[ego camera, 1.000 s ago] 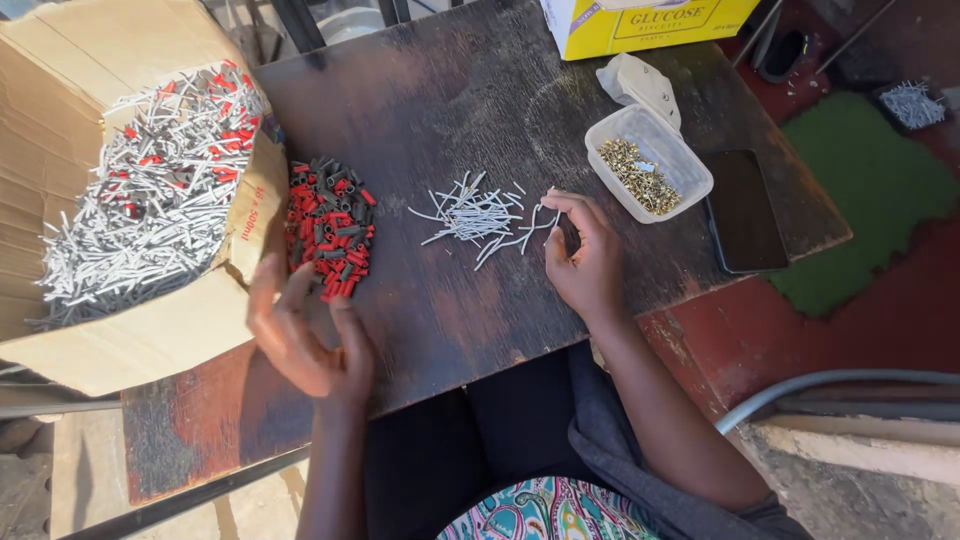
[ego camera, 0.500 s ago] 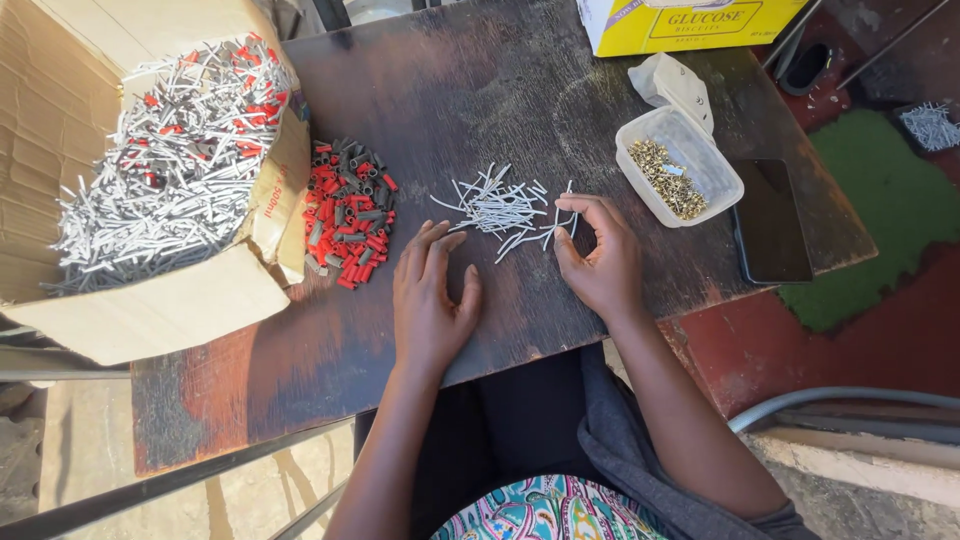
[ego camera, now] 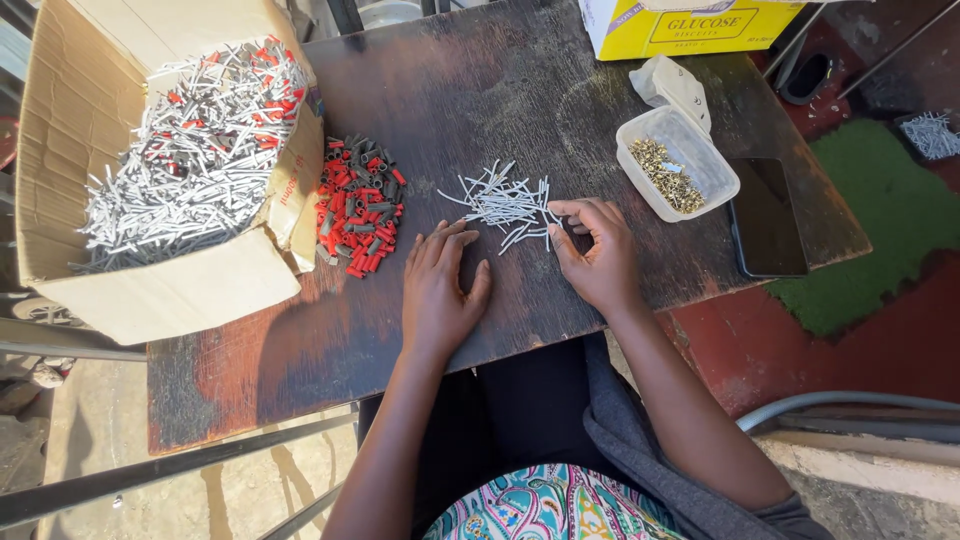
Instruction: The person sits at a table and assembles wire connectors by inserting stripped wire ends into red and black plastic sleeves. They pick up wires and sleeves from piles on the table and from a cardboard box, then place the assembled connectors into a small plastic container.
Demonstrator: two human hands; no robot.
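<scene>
The left hand lies flat on the dark wooden worktop, its fingers loosely spread and holding nothing, fingertips just short of the small heap of grey pins. A second ago this hand hung raised near the worktop's front edge below the red pile; half a second ago it had already come down beside the pins, and now it rests in much the same spot. The right hand stays at the right edge of the heap, fingers curled with thumb and forefinger drawn together on what looks like one of the pins — whether it is truly gripped cannot be told. The heap sits in the middle of the worktop, between the two hands' fingertips, unchanged in place.

To the left lies a pile of red and dark plastic sleeves, touching the flap of a cardboard box full of grey and red-tipped pieces. To the right stands a clear tub of small brass parts, with a dark phone just beside it — and a yellow carton at the far edge.
</scene>
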